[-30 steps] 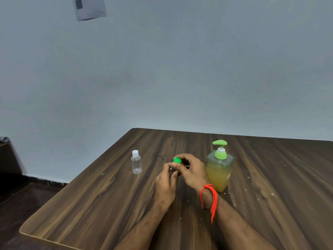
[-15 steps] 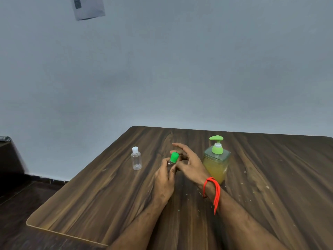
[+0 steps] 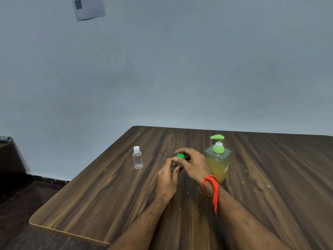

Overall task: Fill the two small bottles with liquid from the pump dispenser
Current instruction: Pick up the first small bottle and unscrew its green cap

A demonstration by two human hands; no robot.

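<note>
A small clear bottle with a green cap (image 3: pixel 180 156) stands at the middle of the wooden table (image 3: pixel 108 192). My left hand (image 3: pixel 168 175) grips its body, which is mostly hidden by my fingers. My right hand (image 3: pixel 193 164), with a red thread at the wrist, curls its fingers over the green cap. A second small clear bottle with a white cap (image 3: pixel 137 158) stands upright to the left, apart from both hands. The pump dispenser (image 3: pixel 218 159), with a green pump head and yellow liquid, stands just right of my right hand.
The table's left edge and rounded front corner (image 3: pixel 33 221) lie near me on the left, with dark floor beyond. A grey wall rises behind the table. A sheet of paper (image 3: pixel 88 7) hangs high on the wall. Small crumbs dot the table's right side.
My right hand's fingers, spread beside the green cap half a second ago, have closed over it again. The left hand keeps its hold on the bottle. The camera view shifted slightly.
</note>
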